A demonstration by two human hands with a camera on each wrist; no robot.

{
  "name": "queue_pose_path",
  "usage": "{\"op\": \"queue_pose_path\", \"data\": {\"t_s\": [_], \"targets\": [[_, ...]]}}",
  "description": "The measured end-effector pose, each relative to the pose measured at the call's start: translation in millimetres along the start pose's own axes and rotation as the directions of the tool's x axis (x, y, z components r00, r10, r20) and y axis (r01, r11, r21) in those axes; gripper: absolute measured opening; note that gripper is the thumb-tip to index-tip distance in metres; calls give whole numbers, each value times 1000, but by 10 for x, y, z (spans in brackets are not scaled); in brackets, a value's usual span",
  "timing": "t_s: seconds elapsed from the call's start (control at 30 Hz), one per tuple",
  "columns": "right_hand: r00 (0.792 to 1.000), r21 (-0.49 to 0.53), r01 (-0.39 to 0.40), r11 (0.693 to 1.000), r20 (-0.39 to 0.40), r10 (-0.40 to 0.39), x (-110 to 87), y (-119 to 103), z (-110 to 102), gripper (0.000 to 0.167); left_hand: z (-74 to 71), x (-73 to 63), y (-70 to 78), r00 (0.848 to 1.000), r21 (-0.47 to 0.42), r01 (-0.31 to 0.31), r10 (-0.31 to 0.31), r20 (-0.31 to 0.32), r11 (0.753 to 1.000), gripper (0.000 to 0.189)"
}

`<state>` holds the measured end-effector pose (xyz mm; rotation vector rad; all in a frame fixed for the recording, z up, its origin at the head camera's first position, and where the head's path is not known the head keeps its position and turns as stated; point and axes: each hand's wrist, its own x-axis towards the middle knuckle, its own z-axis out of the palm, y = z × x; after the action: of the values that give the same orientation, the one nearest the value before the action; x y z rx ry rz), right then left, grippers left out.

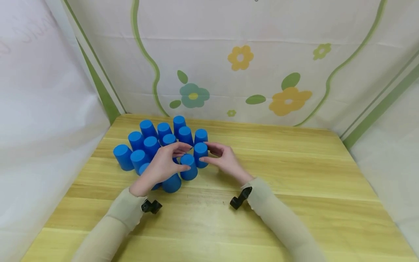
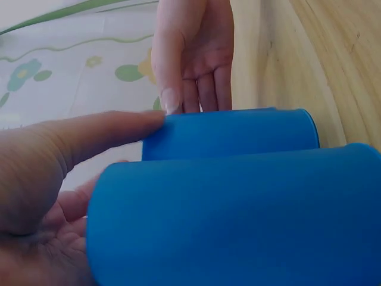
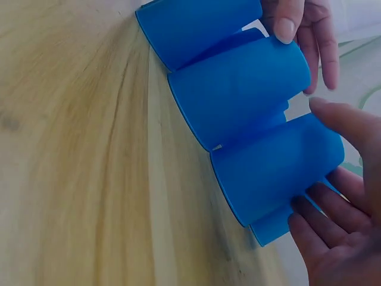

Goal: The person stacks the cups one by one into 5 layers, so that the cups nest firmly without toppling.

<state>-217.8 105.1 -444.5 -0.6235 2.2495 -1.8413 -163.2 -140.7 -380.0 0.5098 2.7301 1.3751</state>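
Observation:
Upside-down blue cups stand in a tight cluster on the table. My left hand (image 1: 167,163) holds a blue cup (image 1: 188,169) near the front of the group, its thumb on the near side and its fingers reaching behind. In the left wrist view the thumb lies at the top edge of that cup (image 2: 238,134). Just to the right, my right hand (image 1: 226,160) holds the neighbouring blue cup (image 1: 201,156) between thumb and fingers. The right wrist view shows this cup (image 3: 277,170) with its rim down by the wood and the fingers along its far side.
More upside-down cups (image 1: 123,157) stand left of and behind the hands, in slanting rows. Another cup (image 1: 171,183) is in front of the left hand. The wooden table (image 1: 294,182) extends right, and a white flower-printed cloth (image 1: 209,54) hangs behind it.

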Motion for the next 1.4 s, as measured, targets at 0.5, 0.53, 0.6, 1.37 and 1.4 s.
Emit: {"op": "queue_pose_path", "data": {"t_s": [0.5,0.53,0.6,1.37,1.4], "targets": [[994,-18,35,999,-99,-37,44,87,-11,47,66,73,-1,996,48,24,-28,80,999,57],[993,-23,36,999,-108,-38,36,93,-25,47,67,73,4,996,54,29,-34,81,998,57],[991,-30,41,999,-123,-44,20,107,-63,46,67,75,12,996,58,37,-41,84,998,56],[891,-41,-4,999,-454,-15,-364,212,-1206,53,46,66,10,992,94,65,-75,106,993,50],[882,-45,-8,999,-471,-14,-389,222,-1269,54,46,67,11,991,98,64,-75,107,993,50]]}}
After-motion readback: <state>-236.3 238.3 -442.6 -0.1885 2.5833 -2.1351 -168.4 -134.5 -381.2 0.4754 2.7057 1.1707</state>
